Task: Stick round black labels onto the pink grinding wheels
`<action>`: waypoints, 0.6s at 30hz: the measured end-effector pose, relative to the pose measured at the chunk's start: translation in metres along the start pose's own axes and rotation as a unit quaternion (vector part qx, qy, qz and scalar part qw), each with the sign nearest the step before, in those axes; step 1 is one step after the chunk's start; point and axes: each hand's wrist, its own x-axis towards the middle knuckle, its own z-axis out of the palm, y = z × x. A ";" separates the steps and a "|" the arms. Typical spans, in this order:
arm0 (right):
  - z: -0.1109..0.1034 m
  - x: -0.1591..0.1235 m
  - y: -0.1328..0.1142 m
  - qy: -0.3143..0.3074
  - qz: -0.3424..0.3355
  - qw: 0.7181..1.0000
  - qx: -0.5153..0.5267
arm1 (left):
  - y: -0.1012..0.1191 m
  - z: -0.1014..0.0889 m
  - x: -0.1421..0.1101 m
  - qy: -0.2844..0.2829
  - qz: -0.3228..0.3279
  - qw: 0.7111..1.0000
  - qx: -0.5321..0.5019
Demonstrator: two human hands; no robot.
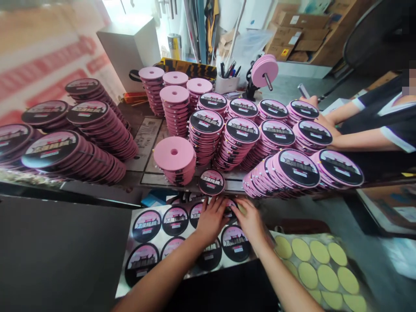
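Note:
A sheet of round stickers [145, 225], black and pink with a city picture and white lettering, lies below the table edge under my forearms. My left hand [210, 220] rests on the sheet's upper part, its fingers stretched forward beside a round sticker [230, 211]. At that sticker's right edge, my right hand [249, 219] has its thumb and fingers closed in a pinch; a bit of yellow-green shows by the fingertips. Just beyond my fingers, a pink spool [212, 182] with the same label sits at the table's front edge. An unlabelled pink spool stack [174, 154] stands left of it.
Labelled spool stacks fill the table's right [299, 168] and left [50, 149]; some lean. Plain pink spools [174, 94] stand farther back, near a pen cup [226, 82] and spools on a spindle [264, 70]. A sheet with yellow-green circles [318, 264] lies lower right. Another person's arm [360, 141] reaches in at right.

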 end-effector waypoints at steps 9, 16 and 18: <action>0.017 0.003 -0.013 0.080 0.020 0.997 -0.008 | -0.001 0.006 -0.006 0.021 -0.005 0.999 0.045; 0.018 0.000 -0.014 0.092 0.005 0.995 -0.022 | 0.001 0.006 -0.007 0.019 -0.005 0.999 0.040; 0.019 -0.001 -0.015 0.093 -0.003 0.995 -0.029 | 0.001 0.005 -0.008 0.018 -0.008 0.999 0.033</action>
